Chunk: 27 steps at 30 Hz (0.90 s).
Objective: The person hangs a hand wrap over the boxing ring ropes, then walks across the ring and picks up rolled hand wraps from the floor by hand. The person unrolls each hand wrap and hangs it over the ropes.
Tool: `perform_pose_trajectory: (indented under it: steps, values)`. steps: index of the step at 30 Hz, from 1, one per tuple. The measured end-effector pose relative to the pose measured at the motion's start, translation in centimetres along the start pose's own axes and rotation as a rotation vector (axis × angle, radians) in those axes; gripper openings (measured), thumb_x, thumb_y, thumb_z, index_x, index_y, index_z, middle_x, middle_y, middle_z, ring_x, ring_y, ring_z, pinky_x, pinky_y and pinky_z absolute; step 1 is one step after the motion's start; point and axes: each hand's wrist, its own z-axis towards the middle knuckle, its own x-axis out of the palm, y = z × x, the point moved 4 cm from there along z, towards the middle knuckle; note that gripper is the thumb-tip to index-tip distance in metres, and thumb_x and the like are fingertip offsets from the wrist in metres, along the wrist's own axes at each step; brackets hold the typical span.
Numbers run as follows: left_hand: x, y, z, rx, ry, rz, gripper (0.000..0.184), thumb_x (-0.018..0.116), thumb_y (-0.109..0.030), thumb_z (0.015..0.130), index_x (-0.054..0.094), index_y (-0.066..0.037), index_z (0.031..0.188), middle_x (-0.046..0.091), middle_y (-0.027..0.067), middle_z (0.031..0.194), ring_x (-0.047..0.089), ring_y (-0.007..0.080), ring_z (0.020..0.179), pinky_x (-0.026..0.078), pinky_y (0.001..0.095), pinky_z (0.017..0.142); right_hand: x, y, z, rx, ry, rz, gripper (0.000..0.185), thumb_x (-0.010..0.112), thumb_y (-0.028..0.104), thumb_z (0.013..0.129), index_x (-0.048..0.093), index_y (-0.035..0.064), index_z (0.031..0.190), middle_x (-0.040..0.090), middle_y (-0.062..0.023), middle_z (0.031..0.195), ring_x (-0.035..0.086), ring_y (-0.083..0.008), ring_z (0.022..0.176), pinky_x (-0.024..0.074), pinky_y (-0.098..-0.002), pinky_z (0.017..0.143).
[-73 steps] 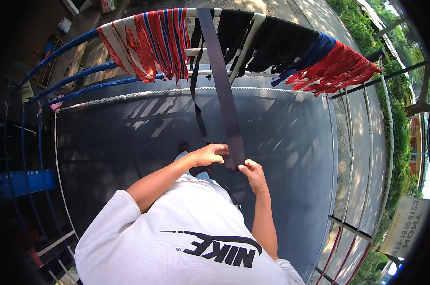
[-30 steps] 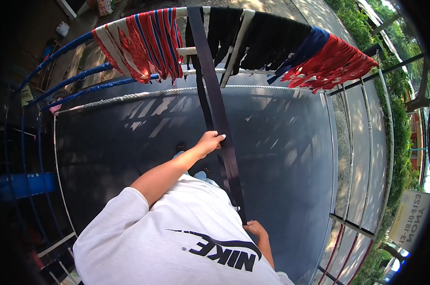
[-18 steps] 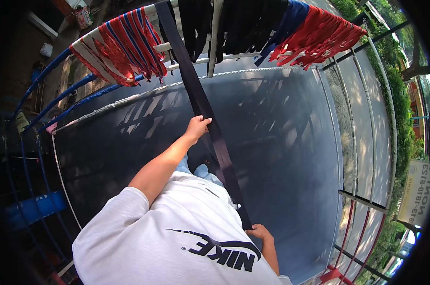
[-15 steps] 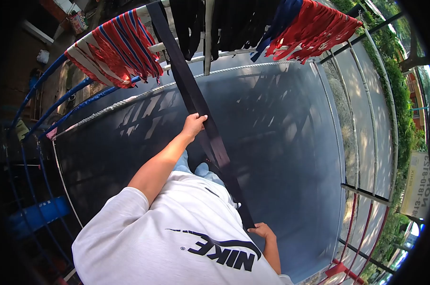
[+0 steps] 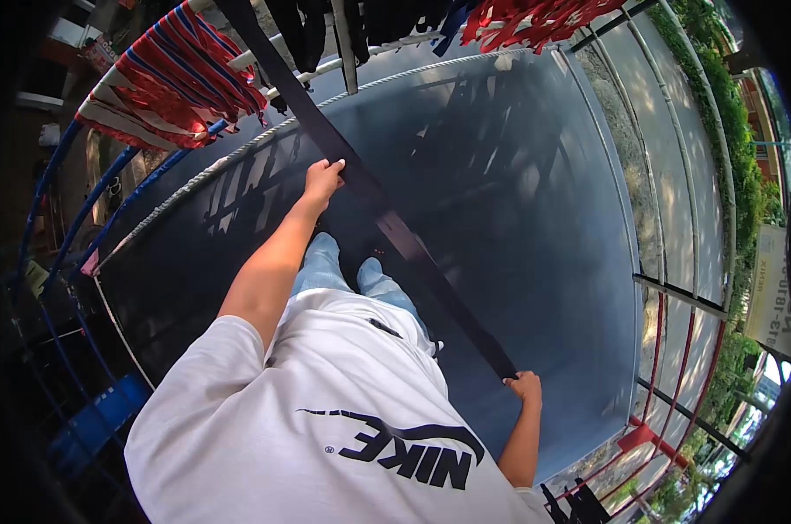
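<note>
A long dark strap (image 5: 402, 237) runs slantwise from the top rope down to the lower right. Its upper end hangs over the rope, near striped red, white and blue strips (image 5: 189, 65). My left hand (image 5: 324, 181) is closed on the strap's left edge, partway along. At the strap's lower end, my right hand (image 5: 524, 385) pinches it between thumb and fingers. Between the hands the strap is stretched nearly straight, with a lighter patch near its middle. Black strips (image 5: 404, 19) and red strips (image 5: 535, 22) hang farther right on the rope.
A dark mat (image 5: 500, 192) lies below, edged by a white rope (image 5: 212, 170). Blue ropes (image 5: 81, 214) are at left, with a blue container (image 5: 103, 417) beyond. Pale ropes (image 5: 688, 166), red ropes (image 5: 666, 349) and a sign (image 5: 771, 284) stand at right.
The view has turned, and the hanging strips now sit higher. My left hand shifted up and left, my right hand down and right. The strap slants more, and both hands still hold it.
</note>
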Motion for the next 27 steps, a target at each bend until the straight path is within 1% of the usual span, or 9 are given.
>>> perform_pose_trajectory:
  steps: [4, 7, 11, 13, 16, 19, 22, 25, 27]
  values:
    - [0.8, 0.0, 0.3, 0.013, 0.021, -0.02, 0.025, 0.069, -0.024, 0.095, 0.06, -0.006, 0.08, 0.056, 0.0001, 0.072, 0.056, 0.0112, 0.066, 0.051, 0.03, 0.068, -0.5, -1.6, -0.8, 0.025, 0.024, 0.115, 0.051, 0.086, 0.036, 0.074, 0.076, -0.0003, 0.108, 0.075, -0.0205, 0.105, 0.071, -0.033, 0.105, 0.054, -0.0406, 0.093]
    - [1.1, 0.0, 0.4, 0.039, 0.023, 0.031, 0.032, 0.073, -0.026, 0.093, 0.056, -0.008, 0.072, 0.049, -0.0029, 0.065, 0.05, 0.0089, 0.06, 0.045, 0.0289, 0.062, -0.8, -2.6, -1.7, 0.083, 0.088, 0.229, 0.047, 0.086, 0.034, 0.075, 0.074, -0.0054, 0.096, 0.075, -0.0185, 0.093, 0.072, -0.0291, 0.092, 0.0532, -0.0386, 0.086]
    - [1.9, 0.4, 0.3, 0.0, 0.067, 0.085, 0.039, 0.076, -0.028, 0.09, 0.053, -0.01, 0.065, 0.042, -0.0052, 0.06, 0.043, 0.0065, 0.055, 0.036, 0.0289, 0.056, -1.9, -2.7, -4.1, -0.001, 0.086, 0.496, 0.031, 0.084, 0.027, 0.079, 0.072, -0.0018, 0.082, 0.064, -0.0034, 0.072, 0.056, -0.0141, 0.068, 0.0446, -0.0312, 0.066]
    - [2.4, 1.0, 0.2, -0.036, 0.057, 0.065, 0.037, 0.076, -0.028, 0.09, 0.056, -0.008, 0.065, 0.046, -0.004, 0.061, 0.045, 0.0069, 0.057, 0.038, 0.0288, 0.059, -2.8, -2.3, -5.8, -0.077, 0.122, 0.696, 0.021, 0.082, 0.022, 0.081, 0.071, 0.0034, 0.077, 0.056, 0.0035, 0.066, 0.047, -0.0073, 0.061, 0.0374, -0.0266, 0.058]
    - [3.1, 1.5, 0.0, -0.066, 0.023, -0.02, 0.034, 0.076, -0.027, 0.09, 0.06, -0.006, 0.068, 0.051, -0.002, 0.064, 0.048, 0.0085, 0.06, 0.041, 0.0291, 0.063, -4.3, -2.6, -7.7, -0.078, 0.077, 0.754, 0.018, 0.08, 0.017, 0.083, 0.071, 0.0027, 0.077, 0.059, 0.0042, 0.068, 0.047, -0.006, 0.061, 0.0369, -0.0245, 0.059]
    - [3.6, 2.2, 0.2, -0.093, -0.052, -0.037, 0.033, 0.075, -0.025, 0.09, 0.062, -0.004, 0.07, 0.056, 0.0, 0.067, 0.05, 0.0103, 0.064, 0.043, 0.03, 0.066, -5.0, -3.5, -9.0, -0.122, 0.004, 0.825, 0.02, 0.08, 0.019, 0.083, 0.071, 0.0019, 0.078, 0.061, 0.0024, 0.068, 0.049, -0.0056, 0.062, 0.0388, -0.0243, 0.06]
    - [3.0, 3.5, 1.9, -0.107, -0.125, 0.033, 0.032, 0.075, -0.023, 0.09, 0.062, -0.002, 0.069, 0.057, 0.001, 0.067, 0.052, 0.0117, 0.066, 0.043, 0.0319, 0.067, -5.5, -4.3, -9.8, -0.078, -0.046, 0.692, 0.022, 0.08, 0.019, 0.082, 0.071, -0.0008, 0.079, 0.062, 0.0002, 0.066, 0.052, -0.0064, 0.062, 0.0418, -0.0258, 0.059]
    - [2.9, 4.4, 2.8, -0.108, -0.154, 0.16, 0.03, 0.076, -0.024, 0.09, 0.063, -0.003, 0.071, 0.058, 0.0024, 0.068, 0.054, 0.0145, 0.067, 0.045, 0.0337, 0.07, -7.9, -2.6, -11.6, -0.042, -0.171, 0.36, 0.028, 0.082, 0.024, 0.08, 0.072, -0.0019, 0.081, 0.063, -0.0023, 0.062, 0.051, -0.008, 0.059, 0.0405, -0.0294, 0.056]
    - [2.6, 3.7, 2.1, -0.146, -0.232, 0.258, 0.027, 0.077, -0.024, 0.089, 0.065, -0.004, 0.075, 0.06, 0.0036, 0.071, 0.058, 0.0181, 0.07, 0.047, 0.0349, 0.073, -9.1, -1.9, -12.0, -0.025, -0.227, 0.357, 0.025, 0.081, 0.02, 0.079, 0.07, -0.003, 0.079, 0.062, -0.0018, 0.062, 0.053, -0.0088, 0.059, 0.0428, -0.0289, 0.057]
